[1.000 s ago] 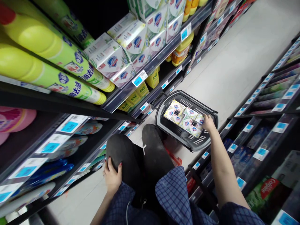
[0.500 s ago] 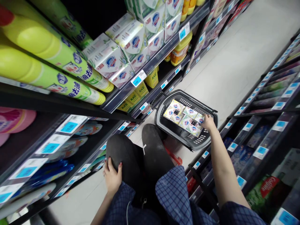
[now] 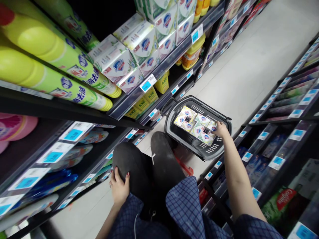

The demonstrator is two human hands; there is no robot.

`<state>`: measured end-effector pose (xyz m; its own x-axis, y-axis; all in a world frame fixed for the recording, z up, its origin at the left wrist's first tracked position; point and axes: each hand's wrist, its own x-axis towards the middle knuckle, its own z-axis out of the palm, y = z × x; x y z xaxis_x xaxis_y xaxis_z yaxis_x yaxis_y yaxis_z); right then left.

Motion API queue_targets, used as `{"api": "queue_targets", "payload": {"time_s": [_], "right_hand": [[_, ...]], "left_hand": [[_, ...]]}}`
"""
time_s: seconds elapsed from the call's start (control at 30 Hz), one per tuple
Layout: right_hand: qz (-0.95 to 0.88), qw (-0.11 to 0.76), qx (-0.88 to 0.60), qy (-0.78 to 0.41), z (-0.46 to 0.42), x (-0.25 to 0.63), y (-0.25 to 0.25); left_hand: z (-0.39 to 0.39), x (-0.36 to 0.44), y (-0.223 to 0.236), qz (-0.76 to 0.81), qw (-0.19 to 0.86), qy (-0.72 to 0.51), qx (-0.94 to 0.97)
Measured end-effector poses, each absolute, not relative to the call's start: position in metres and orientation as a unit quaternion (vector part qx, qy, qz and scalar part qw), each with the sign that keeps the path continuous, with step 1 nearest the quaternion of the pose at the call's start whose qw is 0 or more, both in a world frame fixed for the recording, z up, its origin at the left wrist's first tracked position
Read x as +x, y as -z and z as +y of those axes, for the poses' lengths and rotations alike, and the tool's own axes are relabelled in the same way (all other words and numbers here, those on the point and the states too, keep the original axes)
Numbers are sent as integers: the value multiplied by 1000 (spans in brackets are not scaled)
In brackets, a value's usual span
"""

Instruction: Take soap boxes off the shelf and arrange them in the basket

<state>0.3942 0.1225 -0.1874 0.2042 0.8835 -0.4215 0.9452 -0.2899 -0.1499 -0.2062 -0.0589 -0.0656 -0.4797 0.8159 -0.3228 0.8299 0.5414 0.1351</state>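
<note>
A dark grey shopping basket (image 3: 171,116) stands on the floor beyond my knees. Several white-and-green soap boxes (image 3: 198,130) lie side by side in it, blue shield logos facing up. At the basket's right end, my right hand (image 3: 221,129) reaches in with its fingers closed on the rightmost soap box (image 3: 212,125); the fingertips are partly hidden. My left hand (image 3: 120,186) rests on my left knee (image 3: 128,162), holding nothing, its thumb and fingers apart.
On the left shelf are stacked soap boxes (image 3: 119,63), yellow-green bottles (image 3: 82,94) and yellow AXE packs (image 3: 142,103). Price-tagged shelves (image 3: 269,159) rise close on my right, with a Colgate pack (image 3: 284,199) low down. Tiled floor (image 3: 249,63) runs between them.
Almost nothing differs. My right hand stays at the same soap box and my left hand stays on the knee; the view has shifted very slightly.
</note>
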Motion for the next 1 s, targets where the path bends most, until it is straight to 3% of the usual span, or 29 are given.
{"api": "queue_targets", "payload": {"time_s": [0.4,1.0], "right_hand": [[638,96,749,151,155,337,164],[632,72,754,164,154,342,169]], "left_hand": [[-59,-206,65,862,173,16,477],[-59,-205,64,861,174,21,478]]}}
